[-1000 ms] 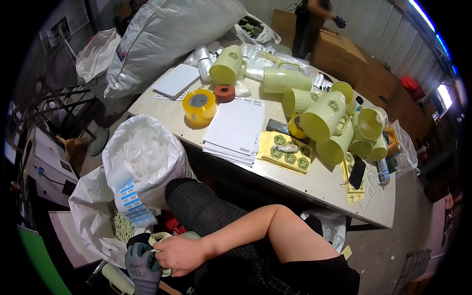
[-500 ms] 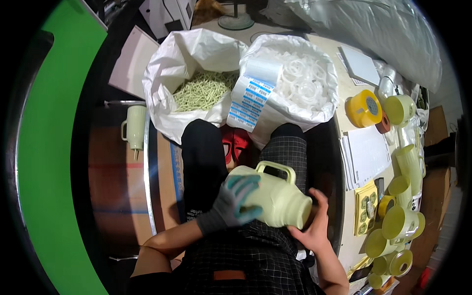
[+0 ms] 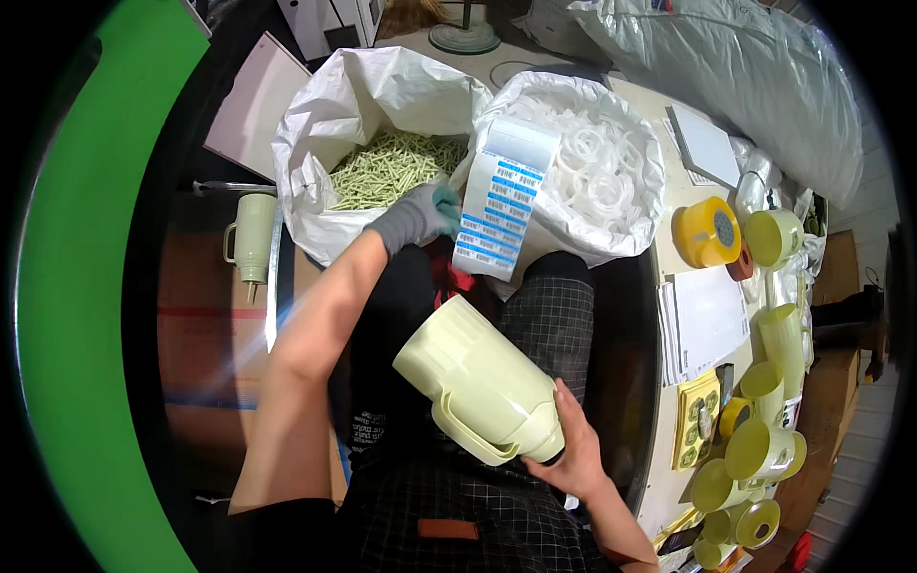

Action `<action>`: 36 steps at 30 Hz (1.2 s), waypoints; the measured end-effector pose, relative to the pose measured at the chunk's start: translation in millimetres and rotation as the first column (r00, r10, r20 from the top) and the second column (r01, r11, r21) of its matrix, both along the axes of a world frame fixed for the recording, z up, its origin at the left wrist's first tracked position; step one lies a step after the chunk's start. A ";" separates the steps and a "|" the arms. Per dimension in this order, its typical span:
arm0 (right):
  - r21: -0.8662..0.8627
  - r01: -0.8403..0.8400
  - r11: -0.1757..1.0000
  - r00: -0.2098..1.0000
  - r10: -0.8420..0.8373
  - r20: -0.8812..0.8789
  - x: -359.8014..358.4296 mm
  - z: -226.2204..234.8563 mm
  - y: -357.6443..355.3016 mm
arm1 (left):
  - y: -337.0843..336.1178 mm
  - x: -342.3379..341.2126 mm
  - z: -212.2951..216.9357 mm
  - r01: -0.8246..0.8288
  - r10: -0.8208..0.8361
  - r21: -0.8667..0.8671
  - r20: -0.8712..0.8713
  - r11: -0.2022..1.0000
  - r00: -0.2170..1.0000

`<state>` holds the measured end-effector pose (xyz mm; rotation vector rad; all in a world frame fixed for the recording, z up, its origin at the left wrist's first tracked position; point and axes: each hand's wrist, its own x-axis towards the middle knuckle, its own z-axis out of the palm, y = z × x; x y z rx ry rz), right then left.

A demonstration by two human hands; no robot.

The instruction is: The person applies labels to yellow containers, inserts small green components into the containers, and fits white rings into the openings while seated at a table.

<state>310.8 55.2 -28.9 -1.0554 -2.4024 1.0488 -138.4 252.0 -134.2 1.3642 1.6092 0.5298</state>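
- While the bare right hand [image 3: 573,456] grips the pale green jug body [image 3: 480,382] on the lap, steadier than before.
- Gloved left hand [image 3: 417,216], off the jug, now curls, holding nothing visible, over the sack of green sticks [image 3: 392,167].

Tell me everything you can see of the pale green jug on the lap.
The pale green jug looks like smooth moulded plastic, with a ribbed, faceted body and a wider stepped rim at one end. It lies tilted across the person's lap, base pointing up-left, rim down-right. The bare right hand grips it at the rim end. The gloved left hand is apart from it, at the bag of green sticks.
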 end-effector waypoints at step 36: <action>-0.725 0.170 0.667 0.804 -0.519 -0.289 -11.3 -15.3 -32.9 | -135.3 59.5 81.1 -0.452 0.515 0.751 0.175 0.482 0.839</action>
